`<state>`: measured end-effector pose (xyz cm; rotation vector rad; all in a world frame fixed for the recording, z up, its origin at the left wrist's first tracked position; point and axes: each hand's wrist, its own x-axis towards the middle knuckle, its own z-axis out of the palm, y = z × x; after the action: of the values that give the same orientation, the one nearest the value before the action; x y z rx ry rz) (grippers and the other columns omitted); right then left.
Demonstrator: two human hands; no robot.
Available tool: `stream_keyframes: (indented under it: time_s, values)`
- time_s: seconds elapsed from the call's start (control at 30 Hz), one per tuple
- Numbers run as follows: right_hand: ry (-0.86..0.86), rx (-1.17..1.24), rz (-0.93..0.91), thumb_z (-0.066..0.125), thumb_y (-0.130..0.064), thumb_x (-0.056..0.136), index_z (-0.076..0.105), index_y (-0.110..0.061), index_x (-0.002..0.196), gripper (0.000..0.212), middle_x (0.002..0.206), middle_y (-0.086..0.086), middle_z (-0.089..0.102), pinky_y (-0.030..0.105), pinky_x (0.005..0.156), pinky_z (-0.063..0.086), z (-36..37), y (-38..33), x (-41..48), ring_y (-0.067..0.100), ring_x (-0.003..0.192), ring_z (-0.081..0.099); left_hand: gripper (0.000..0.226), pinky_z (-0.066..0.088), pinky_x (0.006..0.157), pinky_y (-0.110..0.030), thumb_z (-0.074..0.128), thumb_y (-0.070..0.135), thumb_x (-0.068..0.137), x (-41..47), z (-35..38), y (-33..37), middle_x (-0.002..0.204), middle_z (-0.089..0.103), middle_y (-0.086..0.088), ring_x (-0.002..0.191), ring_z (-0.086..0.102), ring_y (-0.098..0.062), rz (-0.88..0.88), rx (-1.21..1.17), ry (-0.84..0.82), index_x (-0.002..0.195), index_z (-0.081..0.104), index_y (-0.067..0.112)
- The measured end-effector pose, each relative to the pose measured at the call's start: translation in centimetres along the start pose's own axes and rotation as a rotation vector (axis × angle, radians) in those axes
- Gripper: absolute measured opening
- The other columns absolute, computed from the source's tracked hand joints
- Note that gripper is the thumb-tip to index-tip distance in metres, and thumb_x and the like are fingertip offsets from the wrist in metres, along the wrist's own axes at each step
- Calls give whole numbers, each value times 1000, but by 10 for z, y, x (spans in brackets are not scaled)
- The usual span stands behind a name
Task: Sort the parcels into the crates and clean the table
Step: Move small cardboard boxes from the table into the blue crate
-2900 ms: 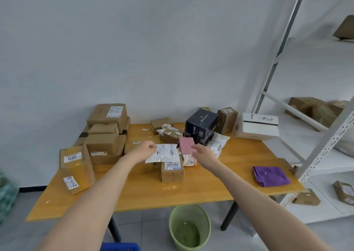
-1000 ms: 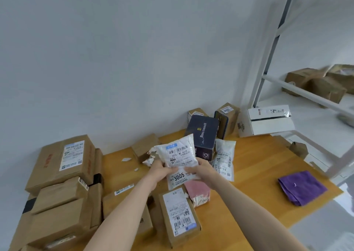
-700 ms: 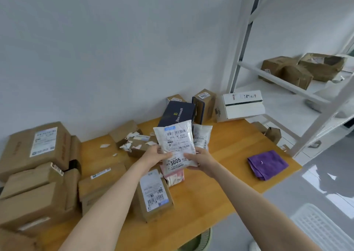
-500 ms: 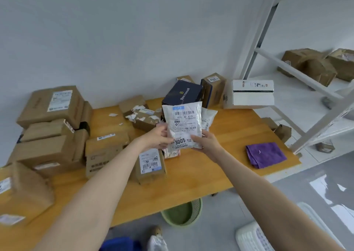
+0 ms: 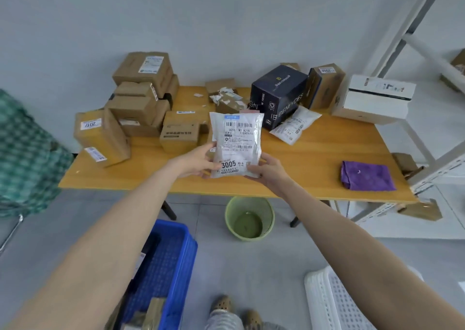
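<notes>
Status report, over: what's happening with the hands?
Left hand and right hand grip white parcel, upright. Blue crate, white crate below. Nothing blocking.

white parcel [image 5: 235, 144] "3005", brown box [image 5: 100, 136] "2017"

On the bench [image 5: 314, 168], boxes [image 5: 141, 98] stacked at left, cloth [image 5: 366, 176] at right front. Over its front edge, pouch [image 5: 235, 144] between left hand [image 5: 198, 162] and right hand [image 5: 269, 172]. Under it, bin [image 5: 249, 219] on the floor [image 5: 251, 266]; left crate [image 5: 191, 249] and right crate [image 5: 334, 302] nearer the viewer.
</notes>
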<state>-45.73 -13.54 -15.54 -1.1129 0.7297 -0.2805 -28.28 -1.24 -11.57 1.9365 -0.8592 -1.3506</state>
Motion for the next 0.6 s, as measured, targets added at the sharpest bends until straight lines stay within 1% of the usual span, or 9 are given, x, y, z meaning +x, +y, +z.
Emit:
stream_keyframes:
  time_s: [0.1,0.17,0.27,0.37,0.43,0.47,0.53,0.6]
  values:
    - [12,-15,-9,58,12,85,56,-4,115,34,109,14,64,31,75,59,8,7,-17,27,96,64,82,53,81,-40,63,5,88,-19,3,-6,118,65,-5,106,63,-28,-9,13,10,149,14,30]
    - [33,-9,-14,59,10,85,58,-3,112,30,106,13,64,33,75,59,11,11,-26,26,93,65,81,52,84,-41,62,6,89,-31,7,-9,119,65,-5,105,64,-26,-5,24,17,149,14,31]
    - [75,33,-25,59,6,87,61,-5,104,20,101,11,65,35,74,60,12,21,-44,23,87,66,78,52,85,-40,59,7,91,-49,20,-13,122,63,-5,106,63,-25,30,27,36,150,13,30]
    - [169,73,-56,58,6,88,62,-6,103,19,96,8,66,38,75,59,8,34,-69,22,85,66,77,54,78,-35,57,7,92,-56,47,-20,126,61,-6,103,63,-23,84,10,94,150,12,27]
    - [246,107,-82,57,6,89,63,-10,97,18,89,5,67,39,75,59,1,46,-89,19,81,66,70,54,72,-32,58,7,91,-55,71,-22,125,59,-8,98,62,-21,115,26,136,147,19,20]
    - [299,136,-80,57,5,89,64,-12,95,19,89,5,68,39,76,59,-6,56,-103,18,80,66,61,54,68,-30,59,8,91,-53,87,-23,122,58,-9,93,61,-20,126,58,140,142,26,14]
    - [384,166,-60,56,4,90,64,-15,96,21,94,6,69,38,77,59,-22,78,-130,18,82,67,38,50,62,-26,60,10,90,-49,119,-23,113,58,-10,84,58,-16,149,149,135,122,39,10]
    - [483,211,-63,55,4,90,62,-14,100,22,99,8,69,37,75,59,-52,105,-172,19,84,68,24,47,63,-23,62,14,89,-44,168,-22,100,55,-2,79,53,-13,213,311,55,104,43,12]
